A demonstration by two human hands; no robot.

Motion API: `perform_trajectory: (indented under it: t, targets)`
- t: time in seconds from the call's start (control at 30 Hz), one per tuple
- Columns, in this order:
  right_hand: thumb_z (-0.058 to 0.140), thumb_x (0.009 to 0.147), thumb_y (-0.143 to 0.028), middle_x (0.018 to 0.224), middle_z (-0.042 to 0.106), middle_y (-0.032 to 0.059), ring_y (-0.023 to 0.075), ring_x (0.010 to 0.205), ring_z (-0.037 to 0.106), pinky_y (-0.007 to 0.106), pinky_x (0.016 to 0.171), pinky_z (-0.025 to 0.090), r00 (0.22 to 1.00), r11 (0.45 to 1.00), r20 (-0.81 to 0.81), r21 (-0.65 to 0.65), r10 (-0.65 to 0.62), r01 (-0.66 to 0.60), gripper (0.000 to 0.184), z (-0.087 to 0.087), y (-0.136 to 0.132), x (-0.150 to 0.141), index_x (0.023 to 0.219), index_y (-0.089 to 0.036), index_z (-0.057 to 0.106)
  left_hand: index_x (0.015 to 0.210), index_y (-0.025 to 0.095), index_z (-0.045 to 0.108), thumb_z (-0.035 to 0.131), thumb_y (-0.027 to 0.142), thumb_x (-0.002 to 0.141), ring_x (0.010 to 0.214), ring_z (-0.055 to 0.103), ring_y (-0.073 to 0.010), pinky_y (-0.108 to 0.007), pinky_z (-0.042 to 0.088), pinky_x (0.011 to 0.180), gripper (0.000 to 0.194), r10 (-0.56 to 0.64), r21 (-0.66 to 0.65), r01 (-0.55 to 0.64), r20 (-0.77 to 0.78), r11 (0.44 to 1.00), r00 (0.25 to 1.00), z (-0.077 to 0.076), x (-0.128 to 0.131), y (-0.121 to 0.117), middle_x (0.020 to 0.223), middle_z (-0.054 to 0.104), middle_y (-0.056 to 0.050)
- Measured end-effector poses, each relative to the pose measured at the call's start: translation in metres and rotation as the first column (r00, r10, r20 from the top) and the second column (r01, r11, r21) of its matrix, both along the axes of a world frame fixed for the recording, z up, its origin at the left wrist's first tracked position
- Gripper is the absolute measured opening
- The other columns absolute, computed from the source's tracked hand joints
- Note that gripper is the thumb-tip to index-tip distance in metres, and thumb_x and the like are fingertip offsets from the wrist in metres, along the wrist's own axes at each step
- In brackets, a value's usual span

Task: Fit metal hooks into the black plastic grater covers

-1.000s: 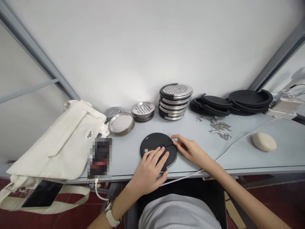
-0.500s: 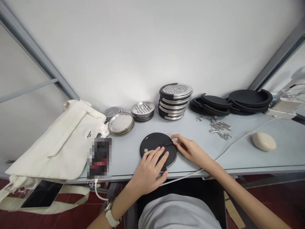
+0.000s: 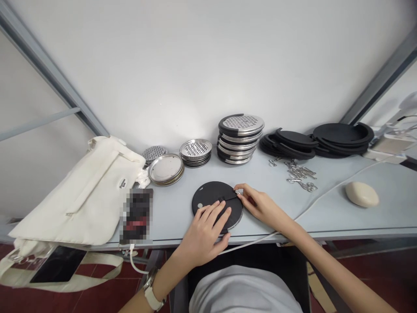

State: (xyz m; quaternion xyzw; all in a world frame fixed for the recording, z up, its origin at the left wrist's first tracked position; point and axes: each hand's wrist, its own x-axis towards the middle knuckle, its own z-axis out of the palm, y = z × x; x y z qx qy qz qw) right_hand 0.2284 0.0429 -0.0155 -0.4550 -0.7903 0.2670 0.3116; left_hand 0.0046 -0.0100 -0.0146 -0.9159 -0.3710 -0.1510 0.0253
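Observation:
A round black disc (image 3: 210, 192) with a silvery rim at its lower right lies flat near the table's front edge. My left hand (image 3: 205, 232) rests on top of it, fingers stretched out and slightly spread across the black face. At the disc's right edge, my right hand (image 3: 259, 203) pinches a small metal clasp (image 3: 237, 192) between thumb and forefinger. A thin dark line or cord runs from the clasp to a small black tab (image 3: 222, 199) near the disc's middle. More metal clasps (image 3: 299, 170) lie loose in a pile beyond my right hand.
Behind the disc stand a stack of round graters with black holders (image 3: 241, 139), small grater plates (image 3: 195, 150) and plain metal discs (image 3: 165, 168). Black round holders (image 3: 288, 143) sit back right. A white cable (image 3: 317, 198), a cream-coloured mouse (image 3: 361, 194) and a white bag (image 3: 81, 191) flank the work.
Both hands keep their places on the disc and clasp. The whole view has shifted very slightly; nothing else has visibly moved.

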Motion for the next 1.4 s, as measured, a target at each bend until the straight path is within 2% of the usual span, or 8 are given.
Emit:
perform_trajectory:
  t: [0.2,0.43,0.73,0.87,1.13,1.4]
  targets:
    - [0.033,0.096,-0.036,0.064,0.051,-0.003,0.0135,0.055,0.051,0.024,0.06,0.042,1.0,1.0,-0.014,0.008,-0.026,0.027,0.027,-0.002,0.0,-0.0007,0.111,-0.02,0.048,0.141,0.015,0.035,0.043,0.031,0.091,0.134,0.03,-0.025,-0.042,0.031,0.105,0.053,0.007,0.025,-0.007,0.005,1.0,1.0,0.0012,0.0001,-0.0008,0.146,0.034,-0.011]
    - [0.035,0.096,-0.038,0.068,0.053,-0.0015,0.0149,0.061,0.055,0.025,0.065,0.045,0.998,0.999,-0.039,0.018,-0.048,0.049,0.029,-0.0027,0.0014,-0.0002,0.115,-0.02,0.047,0.141,0.015,0.034,0.044,0.031,0.091,0.134,0.03,-0.0248,-0.042,0.031,0.106,0.054,0.002,0.019,-0.002,0.006,1.0,1.0,0.001,-0.0003,-0.0009,0.146,0.033,-0.011]
    - [0.032,0.097,-0.032,0.093,0.065,0.0062,0.0165,0.079,0.062,0.026,0.073,0.046,1.0,1.0,-0.029,-0.003,-0.004,0.004,0.026,-0.001,0.0028,-0.0003,0.114,-0.021,0.048,0.141,0.015,0.035,0.043,0.031,0.091,0.133,0.031,-0.0255,-0.043,0.032,0.105,0.053,0.0,0.03,0.0,0.008,1.0,1.0,0.0014,-0.0001,-0.0006,0.145,0.035,-0.012]
    - [0.031,0.097,-0.032,0.094,0.066,0.0067,0.0173,0.079,0.063,0.027,0.073,0.046,0.999,1.0,-0.036,0.026,0.006,-0.005,0.027,0.0009,0.0018,-0.0004,0.113,-0.021,0.05,0.141,0.015,0.035,0.043,0.03,0.091,0.133,0.032,-0.0259,-0.043,0.032,0.105,0.053,0.002,0.033,-0.002,0.006,0.999,1.0,0.0018,0.0002,-0.0009,0.145,0.035,-0.012]
    - [0.035,0.095,-0.03,0.081,0.063,0.0039,0.0151,0.066,0.059,0.026,0.066,0.046,1.0,1.0,-0.017,0.016,0.007,-0.006,0.028,0.0013,-0.001,-0.0015,0.117,-0.02,0.049,0.141,0.015,0.035,0.043,0.03,0.092,0.133,0.032,-0.0265,-0.044,0.031,0.105,0.053,-0.003,0.024,0.003,0.014,1.0,1.0,0.0014,0.0002,-0.0005,0.145,0.035,-0.012]
    - [0.035,0.094,-0.023,0.087,0.061,0.0056,0.0168,0.078,0.059,0.03,0.076,0.046,1.0,0.999,0.015,0.05,-0.009,0.008,0.032,0.0001,0.0012,0.0016,0.12,-0.019,0.053,0.142,0.015,0.034,0.042,0.031,0.092,0.134,0.029,-0.0259,-0.044,0.03,0.106,0.053,0.0,0.01,0.0,0.012,1.0,1.0,0.0007,-0.0001,-0.0007,0.146,0.033,-0.011]
